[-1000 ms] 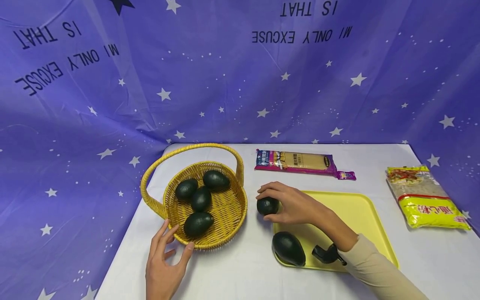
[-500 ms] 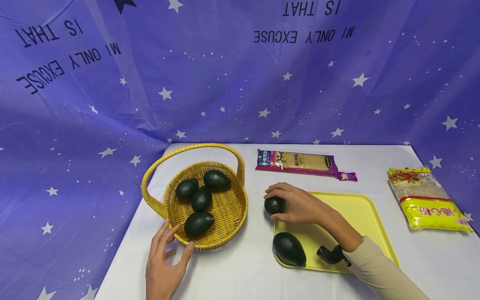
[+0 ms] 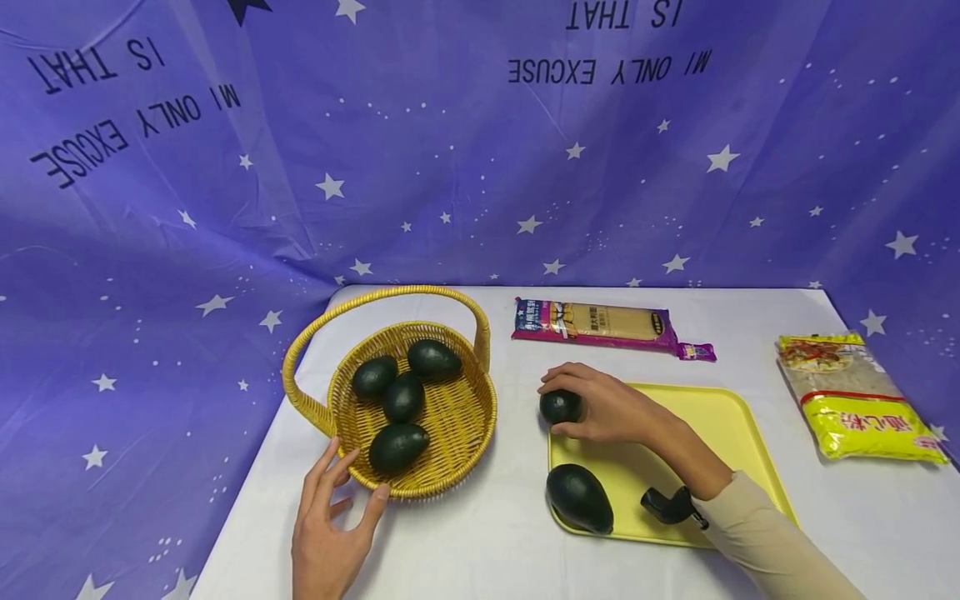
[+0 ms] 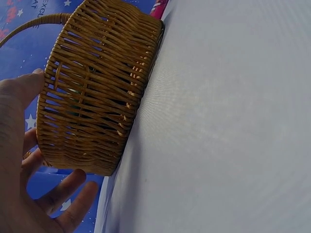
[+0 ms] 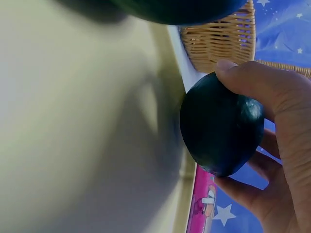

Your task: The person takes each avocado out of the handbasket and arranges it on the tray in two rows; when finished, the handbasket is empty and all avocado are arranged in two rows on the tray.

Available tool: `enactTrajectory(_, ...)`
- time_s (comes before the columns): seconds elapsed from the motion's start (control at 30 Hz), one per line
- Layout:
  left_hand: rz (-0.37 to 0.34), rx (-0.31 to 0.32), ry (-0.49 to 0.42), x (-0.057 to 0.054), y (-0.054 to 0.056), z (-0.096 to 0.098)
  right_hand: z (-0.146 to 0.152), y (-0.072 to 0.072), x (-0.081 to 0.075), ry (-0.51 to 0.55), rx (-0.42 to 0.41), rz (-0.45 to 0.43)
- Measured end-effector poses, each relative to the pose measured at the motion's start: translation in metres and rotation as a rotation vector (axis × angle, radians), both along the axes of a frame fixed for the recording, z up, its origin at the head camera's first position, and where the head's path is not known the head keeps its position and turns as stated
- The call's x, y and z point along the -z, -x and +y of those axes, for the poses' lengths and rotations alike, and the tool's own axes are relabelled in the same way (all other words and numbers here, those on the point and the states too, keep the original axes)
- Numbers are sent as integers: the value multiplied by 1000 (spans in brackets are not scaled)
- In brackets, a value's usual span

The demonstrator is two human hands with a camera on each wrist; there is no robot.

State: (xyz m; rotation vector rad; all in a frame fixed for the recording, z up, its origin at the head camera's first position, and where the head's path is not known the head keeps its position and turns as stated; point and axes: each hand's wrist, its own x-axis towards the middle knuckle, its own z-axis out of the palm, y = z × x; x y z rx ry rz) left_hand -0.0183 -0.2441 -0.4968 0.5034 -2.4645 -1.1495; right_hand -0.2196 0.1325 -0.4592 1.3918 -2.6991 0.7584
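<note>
Nearby, a purple packet (image 3: pixel 600 323) lies behind the tray (image 3: pixel 697 412).

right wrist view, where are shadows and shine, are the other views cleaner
Right wrist view: a broad, blurry shadow lies across the yellow tray, and a pale highlight sits on the avocado in the right hand. Left wrist view: a soft shadow runs beside the basket, with faint rippling on the tablecloth. Head view: sharper, lettering on the backdrop legible.

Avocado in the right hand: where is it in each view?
Head: held avocado right of center, lower half.
Left wrist: not in it.
Right wrist: right of center, about mid-height.
Shared landmark: wicker basket, left of center in head, upper left in left wrist, upper right in right wrist.
</note>
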Motion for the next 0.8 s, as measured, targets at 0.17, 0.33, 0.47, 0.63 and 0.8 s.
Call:
enactTrajectory(0.17, 4, 2, 2, 1, 0, 1, 5, 3, 3, -17, 6, -15)
enactTrajectory(0.33, 7, 0, 7, 1, 1, 1, 8, 4, 6, -14, 3, -23)
enactTrajectory(0.47, 6, 1, 5, 1, 1, 1, 9, 6, 7, -14, 6, -43)
enactTrajectory(0.63, 8, 0, 5, 1, 1, 1, 10, 6, 6, -28, 6, -52)
enactTrajectory(0.8, -5, 1, 3, 0, 1, 1, 12, 5, 6, -33, -20, -23)
